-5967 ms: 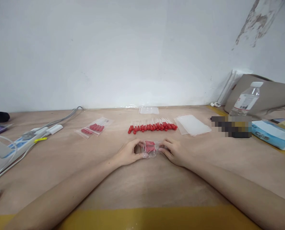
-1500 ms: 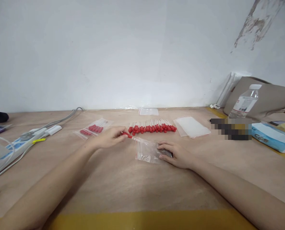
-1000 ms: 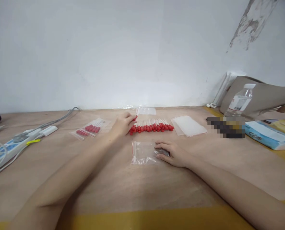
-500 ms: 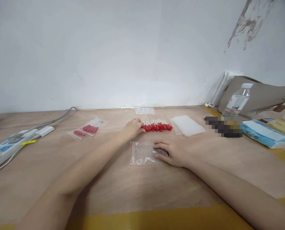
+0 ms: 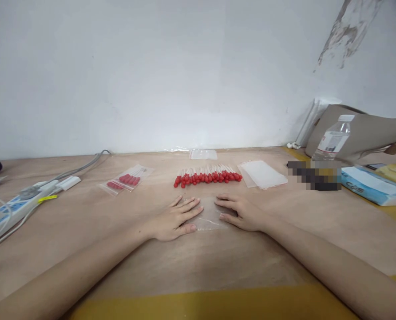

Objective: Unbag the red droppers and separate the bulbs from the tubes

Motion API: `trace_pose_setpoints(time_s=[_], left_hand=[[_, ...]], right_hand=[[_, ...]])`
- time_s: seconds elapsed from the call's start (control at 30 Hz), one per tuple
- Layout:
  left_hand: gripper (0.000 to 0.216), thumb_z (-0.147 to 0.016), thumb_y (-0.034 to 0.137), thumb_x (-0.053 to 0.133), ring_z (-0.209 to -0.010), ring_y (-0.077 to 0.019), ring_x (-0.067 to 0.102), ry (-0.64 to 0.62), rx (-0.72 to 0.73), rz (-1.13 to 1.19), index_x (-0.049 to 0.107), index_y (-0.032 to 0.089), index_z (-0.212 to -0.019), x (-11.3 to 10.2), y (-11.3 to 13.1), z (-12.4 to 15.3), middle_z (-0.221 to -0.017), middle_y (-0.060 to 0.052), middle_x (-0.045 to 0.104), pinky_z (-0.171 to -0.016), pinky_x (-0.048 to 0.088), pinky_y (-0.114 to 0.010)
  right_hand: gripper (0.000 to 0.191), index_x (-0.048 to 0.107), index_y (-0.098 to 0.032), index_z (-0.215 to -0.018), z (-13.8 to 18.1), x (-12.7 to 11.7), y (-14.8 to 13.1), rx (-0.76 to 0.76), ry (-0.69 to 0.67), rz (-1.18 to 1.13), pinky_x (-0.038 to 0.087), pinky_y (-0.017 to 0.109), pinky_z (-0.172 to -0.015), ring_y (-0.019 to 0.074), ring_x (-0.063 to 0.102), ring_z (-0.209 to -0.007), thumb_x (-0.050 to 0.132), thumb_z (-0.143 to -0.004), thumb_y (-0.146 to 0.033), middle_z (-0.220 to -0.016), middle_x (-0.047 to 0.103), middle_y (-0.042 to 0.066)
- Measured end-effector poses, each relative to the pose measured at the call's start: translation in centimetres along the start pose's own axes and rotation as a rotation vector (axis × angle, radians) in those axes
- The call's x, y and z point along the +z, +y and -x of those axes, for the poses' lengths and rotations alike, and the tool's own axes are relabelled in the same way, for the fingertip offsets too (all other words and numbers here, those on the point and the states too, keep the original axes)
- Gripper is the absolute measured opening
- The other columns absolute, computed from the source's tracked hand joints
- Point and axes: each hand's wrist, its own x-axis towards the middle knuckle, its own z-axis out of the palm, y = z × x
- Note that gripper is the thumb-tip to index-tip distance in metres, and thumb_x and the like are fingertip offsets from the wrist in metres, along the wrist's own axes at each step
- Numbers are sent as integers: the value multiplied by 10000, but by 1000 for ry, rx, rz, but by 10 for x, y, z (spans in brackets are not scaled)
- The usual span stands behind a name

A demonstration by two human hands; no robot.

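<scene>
A clear zip bag [image 5: 208,218] lies flat on the table between my hands. My left hand [image 5: 176,218] rests with spread fingers over the bag's left end, covering its zip edge. At the bag's right end lies my right hand [image 5: 243,213], its fingers apart and touching the plastic. Just beyond them is a row of red-tipped white sticks [image 5: 207,177], their red ends toward me. To the left, two clear bags hold red-tipped sticks [image 5: 128,180]. A stack of flat white-looking bags [image 5: 263,174] lies right of the row.
A white and blue power strip [image 5: 16,206] with cables stands at the left. On the right are a water bottle [image 5: 333,140], a blue tissue pack [image 5: 373,184] and a blurred dark object [image 5: 318,175]. One small flat bag [image 5: 203,154] lies by the wall [image 5: 144,89].
My left hand has moved back from the left end of the stick row and now lies on the clear bag. More sticks show at that end. My right hand stays on the bag.
</scene>
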Motion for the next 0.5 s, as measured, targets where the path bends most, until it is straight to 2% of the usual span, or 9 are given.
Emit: trace_pose_setpoints(time_s=[0.07,0.17,0.27,0.4,0.5], left_hand=[[563,-895,488,267,-1343,-233,62,-22,-13,-7,79,290,-1388,-1,-1,1,-1459,-39,38,-1074,-14,-466],[566,-894,497,255,-1344,-234,39,-51,3,-12,64,295,-1387,-3,1,0,-1460,-31,29,-1070,-38,-470],[567,-897,495,239,-1344,-232,20,-62,30,-22,37,292,-1387,-5,3,0,-1460,-26,31,-1062,-66,-480],[599,-895,507,209,-1344,-225,-11,-86,9,-45,-27,258,-1387,-7,6,0,-1460,-38,14,-1059,-77,-480],[649,-883,535,198,-1339,-242,-48,-84,-58,-79,-53,210,-1386,-6,9,2,-1455,-71,-21,-1061,-52,-480]], right_hand=[[442,562,-199,-1142,-4,1,3,37,41,-41,401,384,-915,231,504,-1076,529,-782,-453,-1199,527,108],[392,614,-172,-1017,-15,4,11,191,117,-74,457,332,-751,195,574,-861,559,-753,-457,-976,612,93],[388,622,-163,-912,-23,5,20,330,140,-57,428,279,-616,163,555,-718,616,-686,-478,-824,610,58],[314,602,-177,-681,-24,3,21,352,77,-49,353,234,-532,139,508,-635,633,-654,-487,-664,565,12],[259,557,-178,-629,-21,3,15,329,102,-42,330,225,-515,123,484,-596,604,-696,-424,-628,546,0]])
